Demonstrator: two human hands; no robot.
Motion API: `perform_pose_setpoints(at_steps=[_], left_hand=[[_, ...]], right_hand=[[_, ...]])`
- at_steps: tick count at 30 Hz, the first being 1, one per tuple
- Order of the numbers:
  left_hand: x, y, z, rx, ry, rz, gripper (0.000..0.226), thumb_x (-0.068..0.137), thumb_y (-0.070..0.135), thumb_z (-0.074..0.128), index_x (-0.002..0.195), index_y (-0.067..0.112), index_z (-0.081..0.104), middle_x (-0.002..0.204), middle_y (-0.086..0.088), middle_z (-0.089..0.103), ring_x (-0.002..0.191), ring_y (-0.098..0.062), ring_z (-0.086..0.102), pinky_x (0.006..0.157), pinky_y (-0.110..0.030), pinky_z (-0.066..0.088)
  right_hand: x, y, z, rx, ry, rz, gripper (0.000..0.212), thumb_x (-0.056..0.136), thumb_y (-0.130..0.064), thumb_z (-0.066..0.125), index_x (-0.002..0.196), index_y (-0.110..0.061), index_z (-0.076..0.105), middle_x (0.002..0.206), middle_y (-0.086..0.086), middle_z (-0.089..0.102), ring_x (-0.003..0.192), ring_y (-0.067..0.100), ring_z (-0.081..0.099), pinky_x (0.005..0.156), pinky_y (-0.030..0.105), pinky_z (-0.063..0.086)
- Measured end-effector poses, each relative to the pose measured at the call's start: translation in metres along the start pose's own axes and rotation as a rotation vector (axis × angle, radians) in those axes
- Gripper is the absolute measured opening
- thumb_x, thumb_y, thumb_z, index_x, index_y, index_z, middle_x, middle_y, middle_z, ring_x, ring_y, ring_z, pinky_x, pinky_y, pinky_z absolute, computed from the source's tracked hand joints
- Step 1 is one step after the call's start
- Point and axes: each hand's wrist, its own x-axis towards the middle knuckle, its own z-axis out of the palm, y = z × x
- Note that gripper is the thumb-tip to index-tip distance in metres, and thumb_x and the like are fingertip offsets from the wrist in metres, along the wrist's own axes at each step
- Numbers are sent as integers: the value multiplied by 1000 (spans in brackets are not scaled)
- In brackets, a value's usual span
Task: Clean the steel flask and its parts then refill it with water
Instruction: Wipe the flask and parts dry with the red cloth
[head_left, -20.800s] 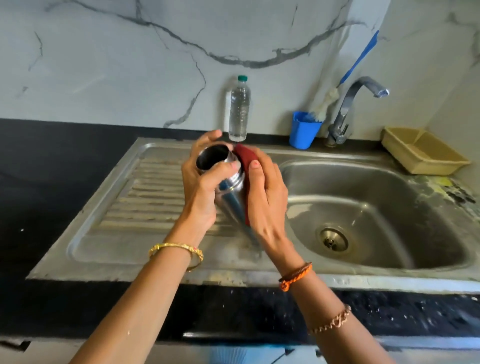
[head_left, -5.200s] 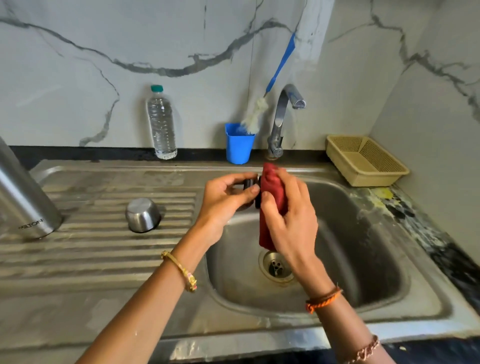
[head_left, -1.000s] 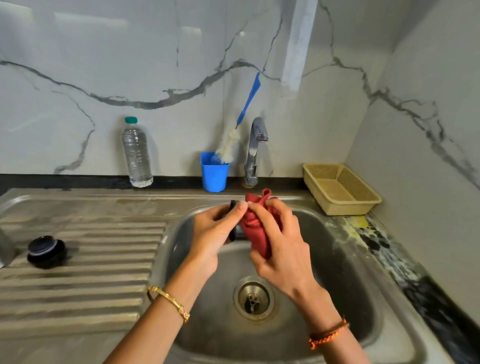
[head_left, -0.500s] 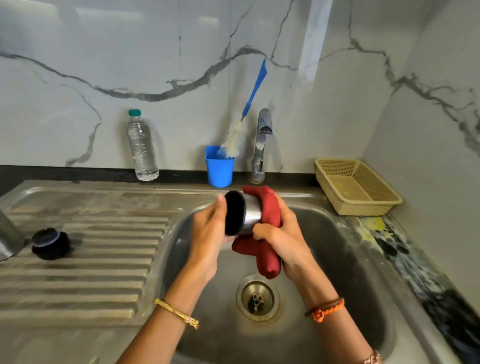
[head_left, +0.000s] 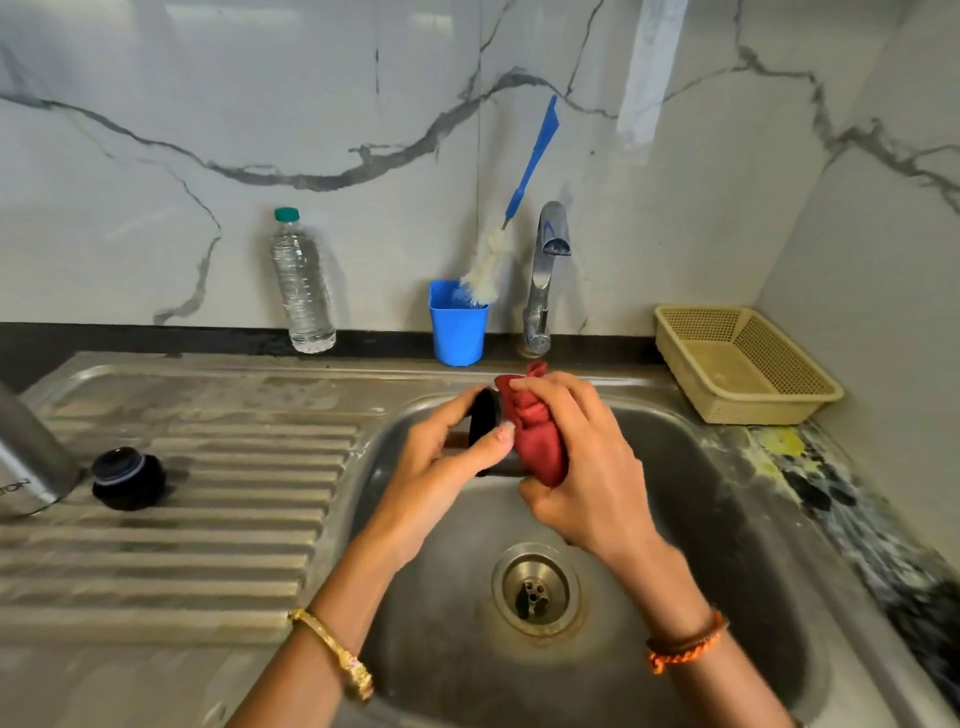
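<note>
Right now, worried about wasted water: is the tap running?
Off. No stream falls from the tap spout into the sink.

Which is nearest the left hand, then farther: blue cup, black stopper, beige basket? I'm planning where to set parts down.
From the left hand, in the head view:
1. Blue cup, behind it against the wall.
2. Black stopper, left on the drainboard.
3. Beige basket, far right in the corner.

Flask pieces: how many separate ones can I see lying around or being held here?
3. The steel flask body stands at the far left edge, the black stopper sits beside it on the draining board, and the cup lid is held over the sink basin. Others may be out of view.
</note>
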Motion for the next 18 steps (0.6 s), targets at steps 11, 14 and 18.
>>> perform_pose_setpoints(at_steps=[11,14,18], left_hand=[[6,-16,-7,41,22,-38,66,54,22,80,117,33,59,115,3,65,114,-19,57,98,-44,47],[0,-17,-13,74,-102,-3,69,53,24,81,118,30,58,122,-3,59,118,-21,54,93,-38,51],[-1,-9,-16,-9,-50,86,70,52,26,79,118,25,58,126,-6,57,119,-22,52,88,-34,53]], right_hand=[[-20,-10,12,-185,1,100,85,61,-7,72,136,-32,39,139,-6,35,113,25,43,70,39,52],[1,2,-2,133,-250,203,79,56,-2,73,126,-27,46,122,-4,48,108,21,52,83,34,49],[20,1,-20,905,-408,388,85,36,-10,66,120,-15,54,103,10,61,87,19,62,67,35,56]])
